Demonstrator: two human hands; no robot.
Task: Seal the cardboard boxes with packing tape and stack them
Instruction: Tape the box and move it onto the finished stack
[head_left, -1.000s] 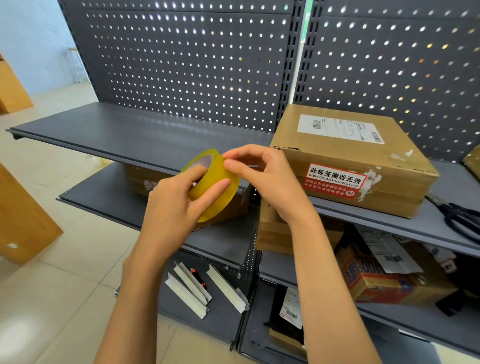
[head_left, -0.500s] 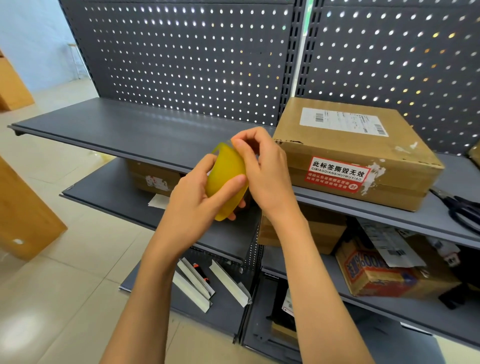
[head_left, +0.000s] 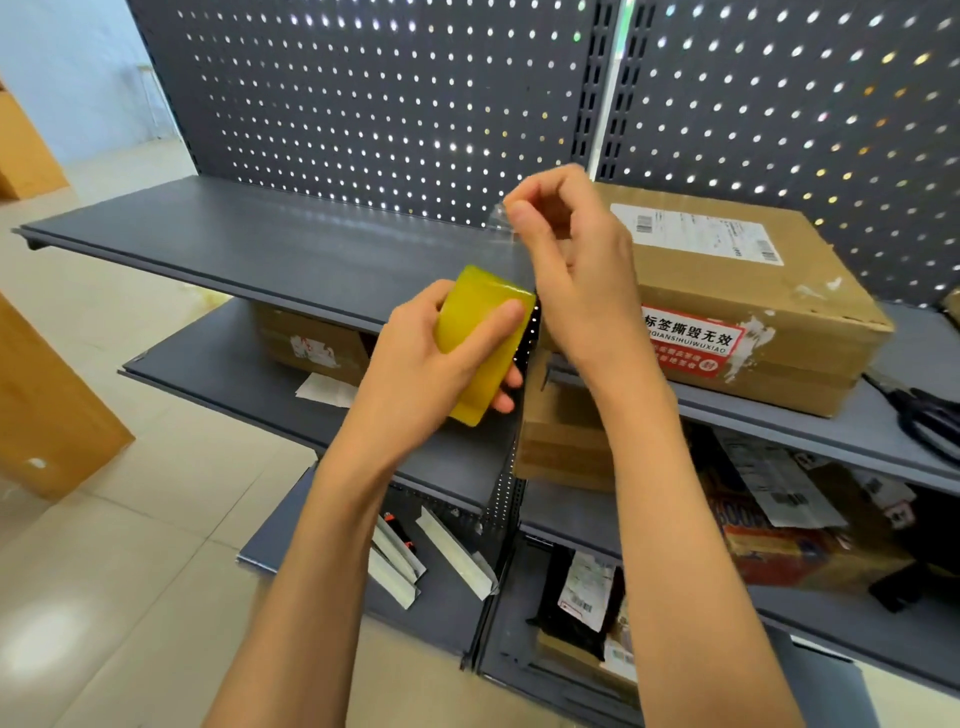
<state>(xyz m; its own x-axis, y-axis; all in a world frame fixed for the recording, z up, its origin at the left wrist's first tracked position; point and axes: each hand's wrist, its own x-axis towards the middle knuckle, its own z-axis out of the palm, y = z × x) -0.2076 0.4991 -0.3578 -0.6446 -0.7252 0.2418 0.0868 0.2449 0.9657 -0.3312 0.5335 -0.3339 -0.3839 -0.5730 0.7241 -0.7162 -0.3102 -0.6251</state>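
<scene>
Fingers of the left hand (head_left: 426, 358) curl round the roll (head_left: 480, 343). Above it, the right hand (head_left: 576, 270) pinches the tape end (head_left: 501, 218), box (head_left: 753, 301) behind it.

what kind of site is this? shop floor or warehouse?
Likely a shop stockroom or small packing area: grey metal shelves backed by pegboard, a labelled cardboard box on top, parcels below. The left hand holds a tape roll.
</scene>
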